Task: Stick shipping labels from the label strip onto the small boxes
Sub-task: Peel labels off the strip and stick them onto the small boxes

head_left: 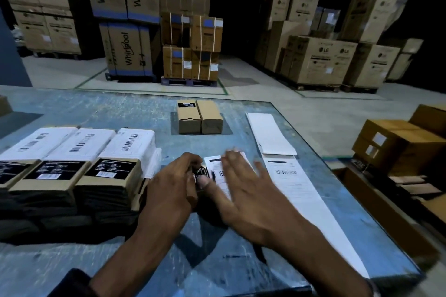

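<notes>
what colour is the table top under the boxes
Blue, scuffed with pale worn patches, on the table top; head view.

Table (96,108): scuffed blue. Small boxes (200,117) at far edge: plain brown cardboard, one with black label. Label strip (289,176) along right edge: white, black barcode print.

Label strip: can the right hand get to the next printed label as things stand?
Probably yes. The right hand lies flat on the box in work, and the label strip runs right beside it on the table, with nothing between them. The left hand grips that box.
</notes>
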The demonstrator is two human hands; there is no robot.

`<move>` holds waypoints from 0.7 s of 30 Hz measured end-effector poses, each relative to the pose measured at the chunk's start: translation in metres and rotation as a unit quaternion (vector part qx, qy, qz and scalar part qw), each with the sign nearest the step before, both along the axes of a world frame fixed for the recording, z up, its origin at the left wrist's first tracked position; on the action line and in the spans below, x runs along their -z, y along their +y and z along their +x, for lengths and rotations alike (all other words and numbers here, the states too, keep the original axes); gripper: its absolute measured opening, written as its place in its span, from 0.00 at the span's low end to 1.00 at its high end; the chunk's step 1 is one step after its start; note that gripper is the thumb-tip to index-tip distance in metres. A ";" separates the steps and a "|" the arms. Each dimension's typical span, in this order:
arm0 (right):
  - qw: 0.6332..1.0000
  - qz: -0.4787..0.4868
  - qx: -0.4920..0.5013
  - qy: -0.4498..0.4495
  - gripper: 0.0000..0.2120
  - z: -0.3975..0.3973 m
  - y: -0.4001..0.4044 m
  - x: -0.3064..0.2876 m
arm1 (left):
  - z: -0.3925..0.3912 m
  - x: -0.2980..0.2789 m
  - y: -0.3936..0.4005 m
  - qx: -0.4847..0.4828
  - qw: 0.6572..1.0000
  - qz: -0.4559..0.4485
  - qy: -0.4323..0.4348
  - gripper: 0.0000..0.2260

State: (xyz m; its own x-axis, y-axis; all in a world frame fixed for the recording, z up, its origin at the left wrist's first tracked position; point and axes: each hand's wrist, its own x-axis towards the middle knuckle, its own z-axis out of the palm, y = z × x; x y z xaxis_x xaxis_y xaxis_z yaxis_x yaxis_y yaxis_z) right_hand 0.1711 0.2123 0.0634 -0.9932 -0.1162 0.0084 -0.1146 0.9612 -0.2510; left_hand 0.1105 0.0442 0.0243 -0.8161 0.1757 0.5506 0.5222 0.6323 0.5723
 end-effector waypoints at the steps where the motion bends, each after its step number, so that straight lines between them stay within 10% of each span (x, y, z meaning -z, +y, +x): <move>1: 0.999 -0.014 -0.036 -0.014 0.43 -0.001 -0.005 0.006 | 0.001 0.000 0.000 0.010 1.000 0.001 0.003 0.10; 21: 0.999 -0.022 -0.017 0.036 0.43 0.000 0.003 0.005 | 0.000 -0.002 0.002 0.003 1.000 0.004 0.014 0.13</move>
State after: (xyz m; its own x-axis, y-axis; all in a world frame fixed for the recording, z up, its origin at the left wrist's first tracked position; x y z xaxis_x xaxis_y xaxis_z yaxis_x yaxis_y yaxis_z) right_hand 0.1715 0.2152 0.0586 -0.9851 -0.1485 0.0864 -0.1671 0.9447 -0.2821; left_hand 0.1102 0.0458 0.0262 -0.7988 0.1755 0.5755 0.5424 0.6240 0.5625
